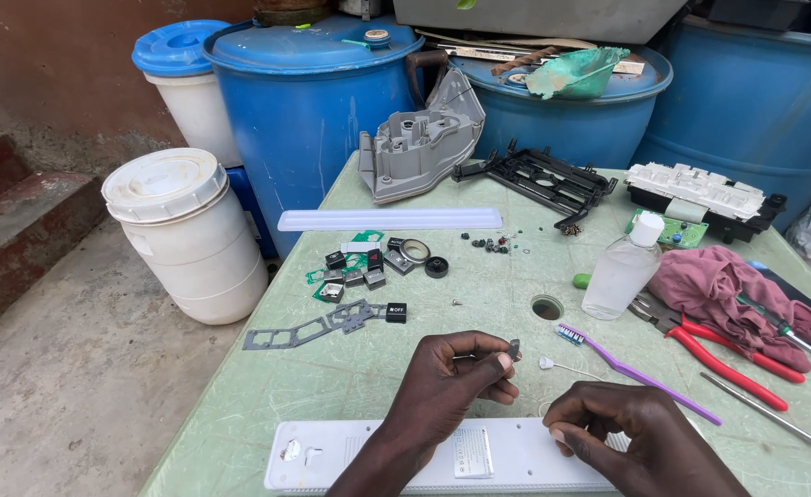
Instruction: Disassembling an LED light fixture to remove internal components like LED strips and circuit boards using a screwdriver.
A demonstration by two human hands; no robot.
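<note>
Grey and small, a plastic piece sits pinched at the fingertips of the left hand, thumb and forefinger clamped together on it and raised just above the tabletop, lifted as if for a close look. Left of those fingers, well apart, lie a flat grey perforated bracket, a black key cap and a loose cluster of small button parts, spread out singly so that each can be picked. Under both wrists lies a long white plastic panel, laid flat across the near edge of the pale green table.

Just right of the pinched piece, a cotton swab lies on the table, and beyond it a purple toothbrush angles away, both within easy reach. The right hand rests low on the panel, its fingers curled loosely inward; whether they close on anything I cannot tell, since the fingertips are turned from view. Farther from these fingers stand a clear bottle beside a round hole in the table, then red-handled pliers and a pink cloth to the right.
</note>
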